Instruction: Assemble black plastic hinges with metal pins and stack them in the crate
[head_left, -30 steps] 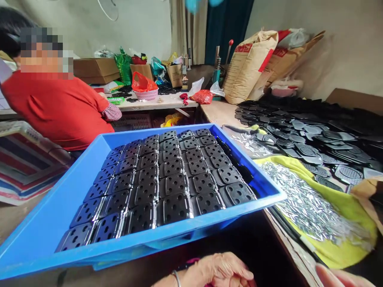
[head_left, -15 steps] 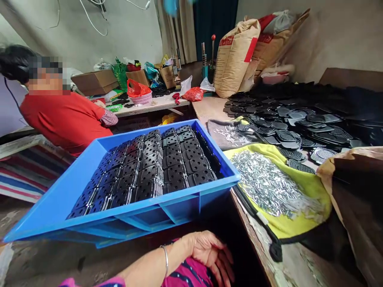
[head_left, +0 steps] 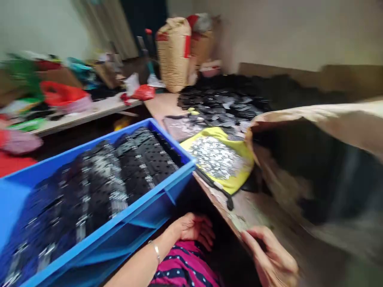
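Observation:
My left hand (head_left: pixel 196 231), with a silver bangle at the wrist, hangs over my lap beside the blue crate (head_left: pixel 155 193); its fingers are loosely stretched and hold nothing. At the table's front edge, my right hand (head_left: pixel 273 255) has thumb and index tips brought together. Blur hides whether anything small is between them. Rows of stacked black perforated plates (head_left: pixel 95 171) fill most of the crate. On the table, a yellow cloth (head_left: pixel 239 181) carries a heap of small silvery metal pieces (head_left: pixel 215 157).
A large open brown paper sack (head_left: pixel 278 179) stands at the right, dark inside. Behind the cloth lies a pile of black flat parts (head_left: pixel 221 95). A full paper sack (head_left: pixel 173 56) stands at the back. At far left, a co-worker's red garment (head_left: pixel 14 163) shows beside a cluttered bench (head_left: pixel 101 109).
The view has swung right, so the crate and co-worker sit further left. My right hand has come into view at the table edge. My left hand stays over my lap.

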The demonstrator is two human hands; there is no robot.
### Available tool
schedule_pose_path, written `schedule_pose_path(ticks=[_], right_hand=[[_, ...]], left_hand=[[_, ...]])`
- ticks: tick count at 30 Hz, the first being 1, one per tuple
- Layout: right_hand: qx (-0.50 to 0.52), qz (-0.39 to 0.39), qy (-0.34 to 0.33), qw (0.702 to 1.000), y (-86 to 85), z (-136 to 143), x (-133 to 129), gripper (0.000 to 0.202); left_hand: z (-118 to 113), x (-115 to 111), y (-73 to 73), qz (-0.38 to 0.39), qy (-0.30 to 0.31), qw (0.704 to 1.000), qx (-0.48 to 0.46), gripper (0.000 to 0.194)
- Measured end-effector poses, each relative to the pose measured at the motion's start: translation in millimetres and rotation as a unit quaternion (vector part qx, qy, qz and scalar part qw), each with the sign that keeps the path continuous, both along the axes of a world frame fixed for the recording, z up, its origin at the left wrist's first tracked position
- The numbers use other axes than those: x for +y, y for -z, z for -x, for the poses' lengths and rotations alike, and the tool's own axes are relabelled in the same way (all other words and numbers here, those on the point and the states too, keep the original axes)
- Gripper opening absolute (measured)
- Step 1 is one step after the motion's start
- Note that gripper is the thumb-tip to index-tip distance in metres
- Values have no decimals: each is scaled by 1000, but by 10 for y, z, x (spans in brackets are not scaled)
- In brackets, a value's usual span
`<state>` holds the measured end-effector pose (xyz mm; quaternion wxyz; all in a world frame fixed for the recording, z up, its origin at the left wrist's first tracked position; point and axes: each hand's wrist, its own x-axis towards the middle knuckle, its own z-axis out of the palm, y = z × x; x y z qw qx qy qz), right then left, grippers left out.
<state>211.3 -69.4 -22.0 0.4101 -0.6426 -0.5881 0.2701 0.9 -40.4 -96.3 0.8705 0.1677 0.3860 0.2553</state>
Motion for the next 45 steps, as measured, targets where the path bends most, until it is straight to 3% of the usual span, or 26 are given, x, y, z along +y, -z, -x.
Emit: schedule_pose_path(ticks=[3,7,10,14,17,19,21,23,25,27,28,30,32,33,39,42,45], right_hand=[[-6,-28,6,1000,-36,80,52,20],[-7,-46,34,998,-28,107,68,16],[14,-18,9,1000,-101,74,-33,15],[-4,51,-31,998,-352,-117,-65,14],[-64,28,34,997,-516,-343,145,12],[-124,1,83,989,-550,-512,372,11],[-201,-22,111,973,-534,-681,611,17],[-265,-34,125,956,-512,-822,804,25],[-292,-37,123,948,-515,-893,906,29],[-289,-37,93,952,-530,-860,910,26],[-281,-36,64,957,-529,-804,880,22],[-258,-39,-30,965,-484,-645,781,17],[-244,-55,-119,961,-372,-489,657,18],[-252,-65,-133,957,-295,-438,594,20],[-371,-145,22,917,116,-615,247,30],[-428,-171,43,886,155,-735,198,43],[-509,-90,120,847,104,-721,336,59]], left_hand=[[65,93,48,-36,24,999,3,37],[93,146,121,-62,59,996,19,24],[122,71,58,-109,110,984,86,29],[145,7,-252,-178,157,968,82,29],[54,90,-587,-225,133,960,97,26],[-83,212,-790,-304,107,932,165,22],[-270,365,-933,-452,91,857,230,16],[-480,524,-1001,-621,41,732,279,10],[-678,669,-1002,-722,42,586,364,14],[-836,791,-962,-742,82,477,464,17],[-893,844,-936,-731,103,439,513,16],[-959,936,-889,-700,134,390,583,14],[-973,1012,-859,-684,150,368,611,14],[-968,1043,-851,-684,156,364,613,15],[-957,1147,-843,-684,164,364,610,21],[-991,1186,-854,-685,163,370,606,21],[-1006,1233,-888,-682,157,381,604,23]])
